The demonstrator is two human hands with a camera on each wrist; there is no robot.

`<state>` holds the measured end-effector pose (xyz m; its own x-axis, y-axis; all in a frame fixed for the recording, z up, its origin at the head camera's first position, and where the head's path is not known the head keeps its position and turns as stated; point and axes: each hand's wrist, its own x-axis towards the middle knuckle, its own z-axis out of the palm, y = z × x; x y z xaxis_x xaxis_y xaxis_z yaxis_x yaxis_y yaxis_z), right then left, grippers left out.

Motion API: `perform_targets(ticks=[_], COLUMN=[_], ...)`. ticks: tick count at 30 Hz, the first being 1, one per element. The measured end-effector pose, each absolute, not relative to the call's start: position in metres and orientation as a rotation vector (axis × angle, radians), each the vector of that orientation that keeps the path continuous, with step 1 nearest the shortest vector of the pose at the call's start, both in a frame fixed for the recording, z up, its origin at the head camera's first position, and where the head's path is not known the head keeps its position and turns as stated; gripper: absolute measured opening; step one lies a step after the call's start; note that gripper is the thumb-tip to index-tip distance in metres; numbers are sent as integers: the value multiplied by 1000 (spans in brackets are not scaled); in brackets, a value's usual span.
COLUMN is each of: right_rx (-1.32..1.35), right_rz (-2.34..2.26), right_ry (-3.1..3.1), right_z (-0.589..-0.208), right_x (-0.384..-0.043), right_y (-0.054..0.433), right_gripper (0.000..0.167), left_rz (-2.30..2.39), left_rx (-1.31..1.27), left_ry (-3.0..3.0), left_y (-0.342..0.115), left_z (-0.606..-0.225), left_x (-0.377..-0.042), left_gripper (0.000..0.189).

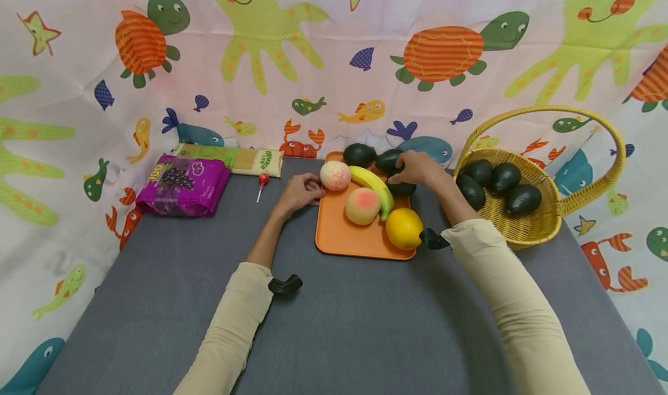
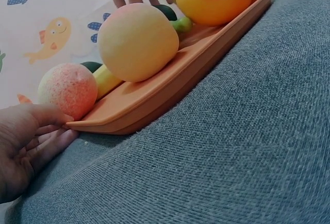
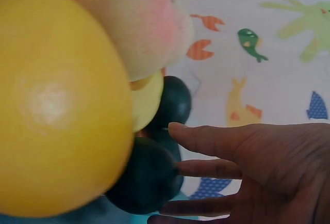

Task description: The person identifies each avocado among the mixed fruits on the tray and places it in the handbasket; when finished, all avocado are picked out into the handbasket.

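Observation:
My left hand (image 1: 300,195) pinches the left edge of an orange tray (image 1: 334,241), thumb above and fingers below in the left wrist view. On the tray lie a speckled peach (image 1: 336,176), a smoother peach (image 1: 362,206), a banana (image 1: 372,181) and an orange (image 1: 404,228). Three dark avocados sit at its back right: one at the rear (image 1: 359,155), one beside it (image 1: 388,160) and a nearer avocado (image 3: 142,177). Over this nearer one reaches my right hand (image 1: 421,169), fingers extended and spread, with fingertips right at its skin in the right wrist view.
A yellow wicker basket (image 1: 548,229) with a tall handle stands at the right, holding several avocados (image 1: 505,178). At the back left lie a purple packet (image 1: 182,186), a beige-green packet (image 1: 256,162) and a red lollipop (image 1: 263,179). A printed cloth hangs behind the grey table (image 1: 334,325).

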<state>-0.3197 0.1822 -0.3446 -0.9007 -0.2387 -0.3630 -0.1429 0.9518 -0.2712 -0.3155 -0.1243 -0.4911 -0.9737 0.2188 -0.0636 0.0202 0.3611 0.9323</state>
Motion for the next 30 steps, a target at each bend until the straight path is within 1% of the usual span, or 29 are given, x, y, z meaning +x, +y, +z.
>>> perform_targets(ticks=[9, 16, 22, 30], right_rx=[-287, -280, -252, -281], right_rz=[-300, -329, -393, -452], right_ry=[2699, 2710, 2718, 2762], right_z=[-363, -369, -366, -352], right_x=[-327, -329, -326, -317], right_y=[179, 178, 180, 181], right_gripper=[68, 64, 62, 62], left_rz=[1663, 1666, 1655, 1664], left_rx=[219, 209, 196, 212], left_ry=[2447, 2440, 2438, 2445], left_y=[-124, -125, -123, -123], left_z=[-491, -493, -492, -491], left_x=[-315, -316, -316, -315], left_gripper=[42, 43, 44, 42])
